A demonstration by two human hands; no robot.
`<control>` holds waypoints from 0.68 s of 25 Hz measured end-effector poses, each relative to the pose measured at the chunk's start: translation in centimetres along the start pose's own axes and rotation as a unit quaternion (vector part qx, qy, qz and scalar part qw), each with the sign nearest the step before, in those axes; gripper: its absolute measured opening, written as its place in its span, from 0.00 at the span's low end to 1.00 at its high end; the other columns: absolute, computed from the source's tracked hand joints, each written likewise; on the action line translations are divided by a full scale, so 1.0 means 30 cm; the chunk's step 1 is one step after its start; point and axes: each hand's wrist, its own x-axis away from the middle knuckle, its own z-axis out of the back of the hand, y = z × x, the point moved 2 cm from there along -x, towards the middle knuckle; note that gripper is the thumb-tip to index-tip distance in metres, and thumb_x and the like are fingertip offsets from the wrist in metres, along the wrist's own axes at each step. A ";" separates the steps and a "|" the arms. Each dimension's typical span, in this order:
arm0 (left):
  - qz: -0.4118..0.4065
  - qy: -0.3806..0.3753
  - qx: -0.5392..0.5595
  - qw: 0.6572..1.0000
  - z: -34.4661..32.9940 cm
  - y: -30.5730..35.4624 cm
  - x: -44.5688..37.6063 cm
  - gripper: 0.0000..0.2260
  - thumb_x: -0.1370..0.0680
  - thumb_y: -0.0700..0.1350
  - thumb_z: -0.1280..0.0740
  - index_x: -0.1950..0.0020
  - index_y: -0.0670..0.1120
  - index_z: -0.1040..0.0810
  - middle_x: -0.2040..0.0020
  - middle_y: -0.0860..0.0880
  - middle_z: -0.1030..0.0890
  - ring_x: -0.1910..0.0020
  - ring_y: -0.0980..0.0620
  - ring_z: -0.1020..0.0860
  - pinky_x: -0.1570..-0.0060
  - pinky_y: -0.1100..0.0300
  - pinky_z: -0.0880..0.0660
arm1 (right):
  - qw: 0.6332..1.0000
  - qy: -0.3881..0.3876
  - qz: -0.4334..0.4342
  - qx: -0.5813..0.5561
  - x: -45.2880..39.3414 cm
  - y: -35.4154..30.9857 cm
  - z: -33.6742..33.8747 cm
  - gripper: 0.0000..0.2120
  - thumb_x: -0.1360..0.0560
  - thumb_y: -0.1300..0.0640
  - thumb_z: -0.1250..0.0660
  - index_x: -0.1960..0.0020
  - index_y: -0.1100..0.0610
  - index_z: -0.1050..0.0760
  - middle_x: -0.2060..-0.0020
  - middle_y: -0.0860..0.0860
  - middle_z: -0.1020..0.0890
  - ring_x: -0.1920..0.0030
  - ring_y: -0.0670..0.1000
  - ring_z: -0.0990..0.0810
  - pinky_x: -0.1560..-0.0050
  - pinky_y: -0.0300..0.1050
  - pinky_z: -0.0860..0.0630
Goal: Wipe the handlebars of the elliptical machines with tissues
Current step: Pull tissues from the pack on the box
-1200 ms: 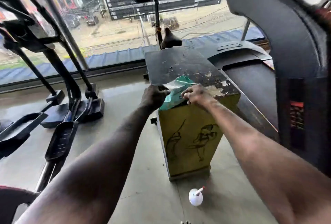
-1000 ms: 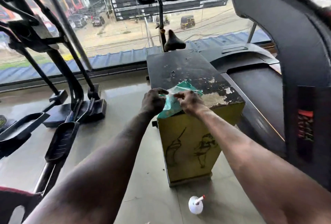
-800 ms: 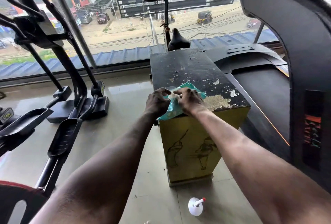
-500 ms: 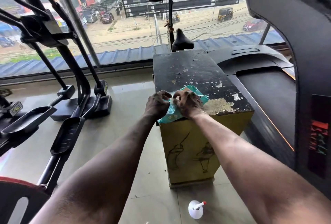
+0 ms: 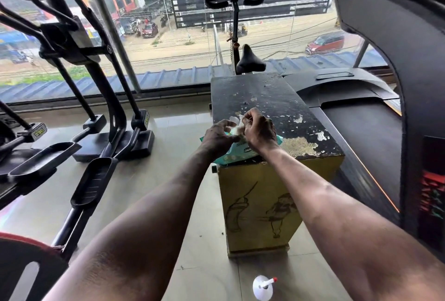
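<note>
Gym floor by a window, viewed from the head camera. At left stands an elliptical (image 5: pixel 79 64), its pedals (image 5: pixel 94 181) low over the tiled floor (image 5: pixel 168 137); its handlebars are not clearly in view. At centre, a yellow box (image 5: pixel 262 206) with a worn black top (image 5: pixel 265 98) carries a teal tissue pack (image 5: pixel 237 153) at its near left corner. The left hand (image 5: pixel 218 135) rests on the pack, thumb and forefinger narrowed in a pinch at the white tissue (image 5: pixel 234 123) that rises from the pack. The right hand (image 5: pixel 258 129), just beside and touching the left, has its fingers curled closed on the same tissue, above the pack. Behind the box stands a spin bike (image 5: pixel 237 11), its saddle (image 5: pixel 250 62) near the box's far edge. On the floor below the box lies a white bottle (image 5: pixel 262 287) with a red-tipped nozzle. At right, a treadmill (image 5: pixel 375 112) runs alongside the box.
</note>
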 end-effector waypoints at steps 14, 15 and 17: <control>0.064 0.054 0.305 0.949 0.022 0.021 0.006 0.07 0.19 0.41 0.39 0.57 0.48 0.28 0.63 0.48 0.22 0.64 0.50 0.25 0.63 0.58 0.31 | 0.989 -0.123 0.002 -0.076 0.030 0.024 -0.037 0.13 0.23 0.49 0.35 0.41 0.52 0.22 0.48 0.51 0.18 0.50 0.52 0.20 0.51 0.44 0.24; 0.058 0.048 0.309 0.948 0.027 0.022 0.010 0.06 0.20 0.40 0.39 0.56 0.48 0.27 0.63 0.48 0.22 0.65 0.51 0.25 0.63 0.59 0.30 | 0.989 -0.106 -0.003 -0.106 0.031 0.003 -0.036 0.14 0.25 0.45 0.36 0.44 0.50 0.21 0.49 0.51 0.17 0.50 0.52 0.19 0.50 0.46 0.23; 0.049 0.033 0.325 0.944 0.046 0.019 0.015 0.06 0.21 0.36 0.37 0.49 0.46 0.25 0.62 0.48 0.21 0.65 0.52 0.23 0.63 0.60 0.27 | 0.980 -0.093 -0.037 -0.175 0.015 -0.018 -0.038 0.18 0.29 0.42 0.38 0.46 0.49 0.21 0.50 0.51 0.16 0.50 0.53 0.19 0.47 0.51 0.22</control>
